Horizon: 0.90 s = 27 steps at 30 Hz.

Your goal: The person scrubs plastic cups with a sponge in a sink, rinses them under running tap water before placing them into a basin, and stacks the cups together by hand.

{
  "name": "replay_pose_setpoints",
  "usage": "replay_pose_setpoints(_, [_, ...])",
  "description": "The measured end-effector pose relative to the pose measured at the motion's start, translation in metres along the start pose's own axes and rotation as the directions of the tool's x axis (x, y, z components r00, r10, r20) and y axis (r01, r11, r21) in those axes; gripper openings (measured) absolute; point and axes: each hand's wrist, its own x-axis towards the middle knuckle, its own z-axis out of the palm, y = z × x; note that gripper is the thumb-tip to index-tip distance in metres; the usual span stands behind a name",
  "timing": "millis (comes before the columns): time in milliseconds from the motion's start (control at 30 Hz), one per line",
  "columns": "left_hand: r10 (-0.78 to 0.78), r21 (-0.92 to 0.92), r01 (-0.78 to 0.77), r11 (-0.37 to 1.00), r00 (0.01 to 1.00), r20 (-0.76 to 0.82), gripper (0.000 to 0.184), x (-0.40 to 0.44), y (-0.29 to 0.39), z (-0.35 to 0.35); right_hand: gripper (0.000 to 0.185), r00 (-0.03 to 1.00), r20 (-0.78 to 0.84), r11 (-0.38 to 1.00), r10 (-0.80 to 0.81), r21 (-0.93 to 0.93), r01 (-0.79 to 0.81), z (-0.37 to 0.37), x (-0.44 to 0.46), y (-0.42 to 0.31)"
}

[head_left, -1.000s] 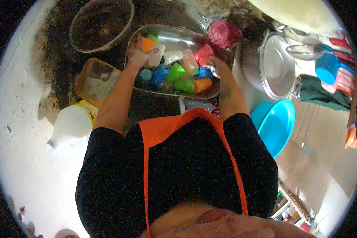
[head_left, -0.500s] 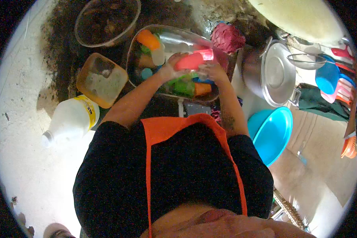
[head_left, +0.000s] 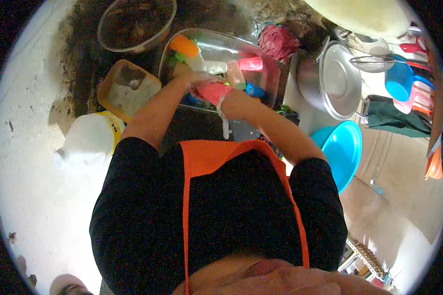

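A pink cup is between my hands, over the near side of a clear plastic tub. My left hand is wrapped round the cup, wet with suds. At the cup's mouth, my right hand reaches in, its fingers hidden. White foam hangs down below the mouth. Inside the tub lie an orange cup, another pink cup, a cloudy clear cup and a blue cup.
Left of the tub are an orange-rimmed container and a white jug. A round basin stands behind. On the right are a crumpled pink mesh, a metal pot, a turquoise basin and a blue cup.
The pink cup has come nearer my body and turned its mouth toward my right arm. My right hand has moved from its outside to its mouth. Foam now hangs below it.
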Motion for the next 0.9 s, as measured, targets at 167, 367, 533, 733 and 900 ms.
replay_pose_setpoints(167, [0.485,0.246,-0.473,0.846,0.874,0.012,0.048,0.038,-0.022,-0.037,0.028,0.981,0.177,0.895,-0.076,-0.422,0.146,-0.002,0.031,0.05])
replay_pose_setpoints(367, [0.702,-0.594,-0.618,0.515,0.701,-0.121,0.052,0.036,-0.014,0.011,0.026,0.435,-0.829,0.852,0.353,0.477,0.217,-0.02,0.047,0.118])
replay_pose_setpoints(533, [0.834,0.377,-0.772,0.512,0.342,-0.433,0.069,0.12,-0.001,-0.044,0.03,0.264,-0.274,0.34,0.925,0.906,-0.25,-0.026,0.028,0.141])
replay_pose_setpoints(733, [0.814,0.73,-0.38,0.567,0.124,-0.568,0.084,0.089,0.006,-0.064,0.023,0.62,-0.747,0.635,0.241,-0.362,-0.682,0.135,0.029,0.249])
replay_pose_setpoints(900, [0.793,0.915,-0.083,0.395,0.533,-0.294,0.094,0.055,0.004,-0.019,0.028,0.702,-0.517,0.822,0.489,0.003,-0.569,0.058,0.01,0.189])
